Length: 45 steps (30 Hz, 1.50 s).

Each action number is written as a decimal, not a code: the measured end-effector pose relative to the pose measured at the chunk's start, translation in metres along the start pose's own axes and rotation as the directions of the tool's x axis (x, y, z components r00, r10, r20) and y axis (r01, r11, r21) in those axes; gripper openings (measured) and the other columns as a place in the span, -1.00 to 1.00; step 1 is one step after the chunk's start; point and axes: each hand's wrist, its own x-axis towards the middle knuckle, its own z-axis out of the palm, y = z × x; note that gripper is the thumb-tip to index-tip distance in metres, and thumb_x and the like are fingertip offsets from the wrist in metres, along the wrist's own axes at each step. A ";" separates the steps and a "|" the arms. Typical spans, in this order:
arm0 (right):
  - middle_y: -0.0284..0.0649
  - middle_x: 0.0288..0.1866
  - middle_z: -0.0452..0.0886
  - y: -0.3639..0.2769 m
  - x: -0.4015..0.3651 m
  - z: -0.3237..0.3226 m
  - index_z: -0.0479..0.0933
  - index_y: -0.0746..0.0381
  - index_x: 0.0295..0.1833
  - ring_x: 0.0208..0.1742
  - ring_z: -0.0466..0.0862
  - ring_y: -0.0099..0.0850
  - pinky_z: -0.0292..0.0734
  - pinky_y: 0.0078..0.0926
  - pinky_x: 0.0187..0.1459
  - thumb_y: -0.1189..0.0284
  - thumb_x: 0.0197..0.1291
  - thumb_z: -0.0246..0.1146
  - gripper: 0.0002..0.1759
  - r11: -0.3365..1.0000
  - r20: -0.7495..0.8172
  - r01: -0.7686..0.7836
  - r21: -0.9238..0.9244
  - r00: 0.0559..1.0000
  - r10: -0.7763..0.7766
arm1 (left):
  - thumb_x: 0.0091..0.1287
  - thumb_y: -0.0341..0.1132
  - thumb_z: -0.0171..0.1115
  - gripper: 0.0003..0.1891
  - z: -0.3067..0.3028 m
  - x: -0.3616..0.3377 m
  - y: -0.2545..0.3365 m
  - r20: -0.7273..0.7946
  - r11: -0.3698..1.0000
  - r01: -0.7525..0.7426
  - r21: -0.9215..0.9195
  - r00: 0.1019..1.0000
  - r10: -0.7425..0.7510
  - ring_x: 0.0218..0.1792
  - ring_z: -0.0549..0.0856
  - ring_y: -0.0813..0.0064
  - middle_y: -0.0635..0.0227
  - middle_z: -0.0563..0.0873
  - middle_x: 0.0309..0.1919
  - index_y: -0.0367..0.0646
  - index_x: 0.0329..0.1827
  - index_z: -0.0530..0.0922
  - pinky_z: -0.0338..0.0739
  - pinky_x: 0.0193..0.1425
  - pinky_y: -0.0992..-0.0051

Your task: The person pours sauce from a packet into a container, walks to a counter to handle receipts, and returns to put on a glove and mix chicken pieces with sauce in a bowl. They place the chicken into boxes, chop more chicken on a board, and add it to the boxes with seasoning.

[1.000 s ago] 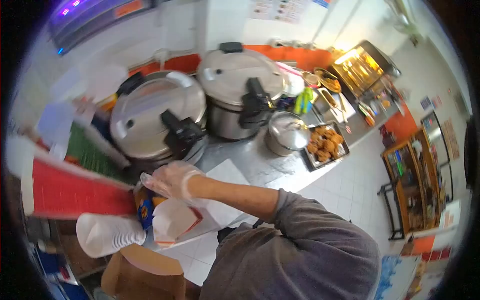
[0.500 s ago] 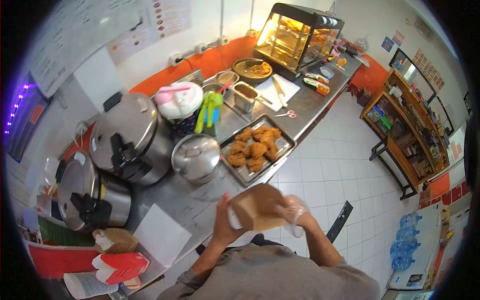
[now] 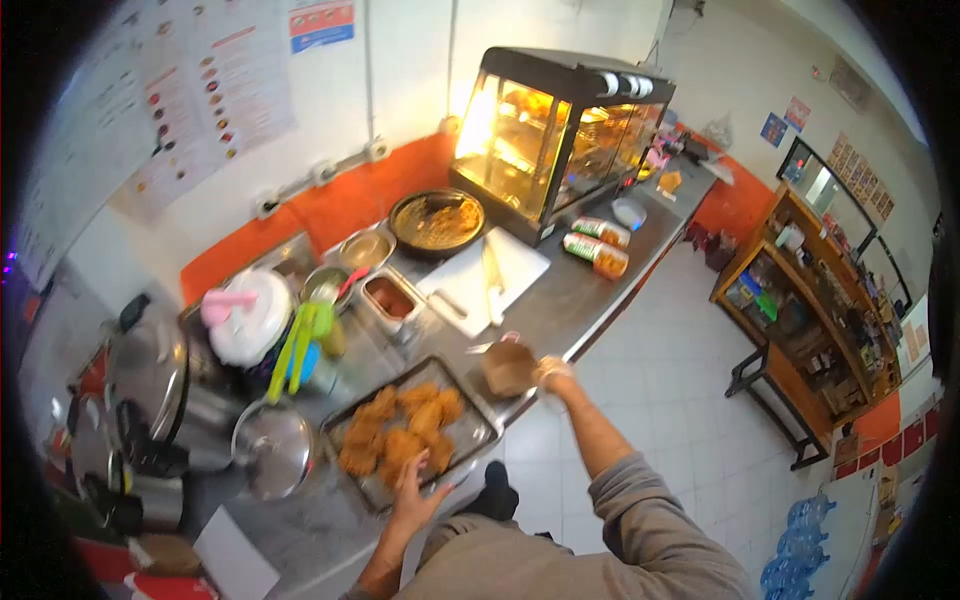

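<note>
My right hand (image 3: 553, 376), in a clear plastic glove, grips a brown paper food box (image 3: 509, 369) by its side, held over the counter's front edge beside the tray. My left hand (image 3: 412, 503) is bare and reaches over the near edge of a metal tray (image 3: 340, 412), thumb and fingers apart, fingertips close to the fried chicken (image 3: 402, 447). Several browned pieces lie together in that tray. Partly behind the paper box are scissors (image 3: 480, 349) on the counter.
Behind the tray stand a sauce pan (image 3: 392, 297), a white cutting board (image 3: 520, 262) with a knife (image 3: 493, 285), and green tongs (image 3: 292, 350). A lit warming cabinet (image 3: 560, 140) is at the back. Lidded pots (image 3: 272, 450) line the left side.
My right hand has carried the paper box forward along the counter, past the tray. My left hand has let go of the box and moved to the tray's near edge. The view has shifted.
</note>
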 end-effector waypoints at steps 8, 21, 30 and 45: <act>-0.02 -0.14 0.68 0.059 0.112 -0.180 0.64 0.24 -0.21 -0.04 0.67 -0.13 0.54 -0.21 0.01 -0.09 0.26 0.09 -0.43 0.980 -0.354 0.195 0.031 0.919 -0.171 | 0.13 -0.41 0.45 -0.31 0.088 0.191 0.048 -0.097 0.984 0.127 -0.126 0.985 -0.140 0.10 0.58 0.36 0.18 0.55 0.16 -0.17 0.34 0.33 0.53 0.03 0.39; -0.02 -0.44 0.61 0.165 0.371 -0.309 0.36 0.20 -0.06 -0.44 0.65 0.00 0.56 -0.07 -0.36 0.31 0.27 0.15 -0.76 0.861 -0.762 0.484 0.156 0.614 -0.207 | 0.20 -0.55 0.30 -0.44 0.199 0.368 0.100 -0.381 0.974 0.211 0.082 0.910 -0.164 -0.03 0.65 0.38 0.15 0.63 -0.02 -0.26 0.30 0.36 0.53 0.02 0.45; -0.31 -0.45 0.52 0.258 0.433 -0.342 0.47 0.14 -0.20 -0.56 0.57 -0.35 0.52 -0.41 -0.55 0.44 0.07 0.31 -0.81 0.600 -0.947 0.800 0.006 0.197 -0.254 | 0.22 -0.57 0.33 -0.47 0.352 0.484 0.142 -0.192 0.906 0.413 0.090 0.900 -0.391 -0.06 0.67 0.43 0.13 0.64 -0.03 -0.31 0.26 0.36 0.57 -0.01 0.47; -0.03 -0.08 0.65 0.283 0.447 -0.489 0.55 0.32 -0.15 -0.10 0.66 -0.22 0.60 -0.30 -0.11 0.45 0.12 0.22 -0.79 0.666 -0.926 0.746 -0.026 0.233 -0.297 | 0.20 -0.43 0.41 -0.49 0.413 0.522 0.155 -0.186 0.863 0.500 0.070 0.857 -0.481 -0.05 0.68 0.46 0.23 0.70 -0.07 -0.23 0.22 0.46 0.55 0.01 0.47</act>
